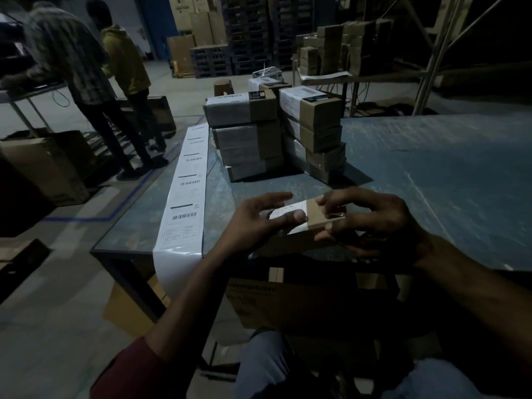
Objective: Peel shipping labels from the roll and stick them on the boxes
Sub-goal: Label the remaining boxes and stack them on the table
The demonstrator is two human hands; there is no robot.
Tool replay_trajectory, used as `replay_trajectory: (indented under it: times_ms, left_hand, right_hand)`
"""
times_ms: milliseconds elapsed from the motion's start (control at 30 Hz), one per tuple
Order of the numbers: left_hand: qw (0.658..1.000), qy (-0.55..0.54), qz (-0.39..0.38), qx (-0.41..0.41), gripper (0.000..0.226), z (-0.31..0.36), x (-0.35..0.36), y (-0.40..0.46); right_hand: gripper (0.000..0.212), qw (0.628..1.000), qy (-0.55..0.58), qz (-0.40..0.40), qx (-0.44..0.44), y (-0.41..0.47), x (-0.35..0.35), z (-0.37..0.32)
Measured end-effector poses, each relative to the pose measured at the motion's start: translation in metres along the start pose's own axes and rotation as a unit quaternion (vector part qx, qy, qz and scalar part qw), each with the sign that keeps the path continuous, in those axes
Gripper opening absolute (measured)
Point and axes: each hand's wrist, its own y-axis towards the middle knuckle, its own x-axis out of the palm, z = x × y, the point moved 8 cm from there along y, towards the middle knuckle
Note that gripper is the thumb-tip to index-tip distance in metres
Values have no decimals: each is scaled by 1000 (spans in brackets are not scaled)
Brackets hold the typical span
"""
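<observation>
Landmark: the box held at the near edge of the tabletop.

Far left of the box, two people stand on the floor with their backs to the camera, beside a second table. A large carton sits on the floor near them.

Left of the box, the label strip lies flat along the tabletop's left edge, printed side up, barcodes visible. Its near end hangs over the tabletop's front edge.

The left hand is at the left end of the box. Its fingers are spread and nearly straight above the box top; the thumb presses on a white label that covers the left part of the box. This hand grips nothing.

The box is small, brown cardboard, lying flat, its right part bare.

The right hand grips the right end of the box, fingers curled over the top and far side, thumb at the near side.

Beyond the box, two stacks of labelled boxes stand on the tabletop, side by side, well apart from the held box.

Below the box, under the tabletop, a printed carton stands before the person's knees.

Far right and beyond, more boxes sit on a rack.
</observation>
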Motion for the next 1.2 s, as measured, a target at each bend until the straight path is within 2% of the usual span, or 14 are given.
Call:
replay_trajectory:
  times_ms: [100, 200, 267, 367, 433, 633, 700, 767, 833, 900, 967, 1033, 1133, 1200]
  left_hand:
    - [1000, -16, -16, 11, 52, -5, -4, 1]
    - [995, 21, -86, 44, 65, -6, -1, -5]
    - [994, 28, -92, 59, 71, -6, 1, -9]
    - [992, 69, -49, 96, 75, -2, 1, -12]
    - [981, 129, -35, 141, 74, 4, 6, -17]
    - [947, 163, -9, 276, 65, 29, 16, -29]
    - [938, 178, -15, 299, 68, 30, 18, -32]
    - [938, 182, -14, 294, 83, 27, 19, -32]
    - [969, 125, -13, 211, 109, 15, 15, -26]
    - [995, 17, -37, 86, 117, -2, 12, -20]
    - [997, -37, -63, 28, 107, -11, 14, -17]
    - [994, -97, -50, 2, 88, -10, 17, -17]
    - [988, -150, 27, -11, 57, -2, 16, -17]
    - [986, -156, 57, 4, 46, 1, 15, -19]
  right_hand:
    - [22, 999, 12, 26, 23, -9, 0, 6]
    - [27, 998, 11, 17, 59, -18, 2, 18]
    - [34, 995, 3, 0, 96, -22, 3, 28]
    - [70, 983, 41, -71, 166, -21, 11, 39]
    - [85, 959, 88, -116, 245, -20, 19, 45]
    - [92, 856, 173, -261, 412, -31, 39, 65]
    - [94, 852, 177, -288, 400, -33, 37, 66]
    - [99, 873, 174, -257, 377, -33, 31, 65]
    - [100, 901, 157, -208, 345, -32, 25, 62]
    - [100, 939, 88, -158, 292, -27, 17, 55]
    - [96, 971, -6, -112, 212, -21, 11, 41]
    - [94, 981, -88, -87, 153, -18, 13, 26]
    - [102, 972, -173, -90, 128, -19, 21, 16]
    - [110, 970, -158, -106, 151, -19, 24, 16]
